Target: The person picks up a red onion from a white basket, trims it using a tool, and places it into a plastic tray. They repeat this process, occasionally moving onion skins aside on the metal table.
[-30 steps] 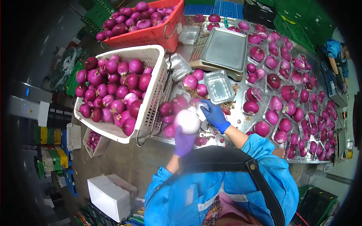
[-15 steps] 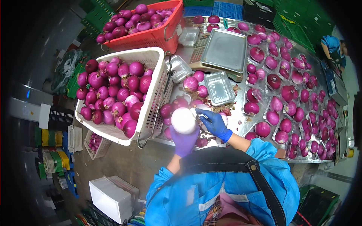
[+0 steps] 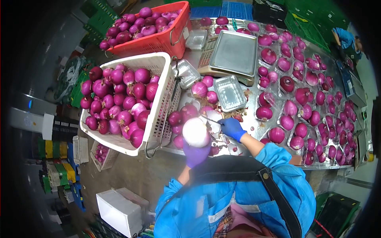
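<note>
A pale, white-looking onion (image 3: pixel 195 132) sits in my left hand (image 3: pixel 196 154), gloved fingers curled around it from below. My right hand (image 3: pixel 233 129), in a blue glove, is closed on a small knife (image 3: pixel 212 119) whose blade points left, just beyond the onion's upper right side. White peelings (image 3: pixel 214 129) lie on the table under the knife. Left of the held onion are several purple onions (image 3: pixel 175 118), partly overlapped by it. A clear plastic tray (image 3: pixel 230 93) stands above my right hand, with dry brown skins around it.
A white crate (image 3: pixel 152 59) full of purple onions stands left, with a red crate (image 3: pixel 174 36) behind it. A scale (image 3: pixel 233 53) is at the back of the metal table. Trays of onions (image 3: pixel 289 108) cover the right side. Another person (image 3: pixel 346 39) stands far right.
My right hand has drawn the knife away to the right from the onion, and more of the blade now shows. My left hand keeps hold of the onion, slightly lower.
</note>
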`<state>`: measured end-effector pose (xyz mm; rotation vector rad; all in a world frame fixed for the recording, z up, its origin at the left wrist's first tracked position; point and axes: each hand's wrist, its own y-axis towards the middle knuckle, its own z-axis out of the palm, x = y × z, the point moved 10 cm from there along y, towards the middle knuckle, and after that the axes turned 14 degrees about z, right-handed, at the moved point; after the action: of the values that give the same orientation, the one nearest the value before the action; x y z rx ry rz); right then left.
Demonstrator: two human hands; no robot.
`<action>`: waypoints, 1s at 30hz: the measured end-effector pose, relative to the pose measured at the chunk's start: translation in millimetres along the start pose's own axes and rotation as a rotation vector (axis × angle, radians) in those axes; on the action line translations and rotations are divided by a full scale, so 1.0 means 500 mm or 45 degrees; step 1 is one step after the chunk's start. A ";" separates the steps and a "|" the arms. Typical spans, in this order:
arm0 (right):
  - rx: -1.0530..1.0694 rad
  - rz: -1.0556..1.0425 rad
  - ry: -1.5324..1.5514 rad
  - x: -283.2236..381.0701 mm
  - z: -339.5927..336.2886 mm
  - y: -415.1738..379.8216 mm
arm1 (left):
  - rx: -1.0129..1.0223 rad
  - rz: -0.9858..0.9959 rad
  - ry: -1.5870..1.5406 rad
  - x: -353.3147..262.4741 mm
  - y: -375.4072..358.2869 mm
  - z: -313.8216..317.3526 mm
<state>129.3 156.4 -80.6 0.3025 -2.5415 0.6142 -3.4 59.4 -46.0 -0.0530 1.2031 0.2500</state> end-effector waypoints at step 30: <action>-0.682 0.373 2.299 -0.516 -0.266 -0.295 | 1.326 0.782 1.047 0.121 0.176 0.586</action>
<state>451.2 115.4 -58.6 -0.5971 -0.8635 0.0715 265.8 205.6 12.0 1.2390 2.0212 0.0990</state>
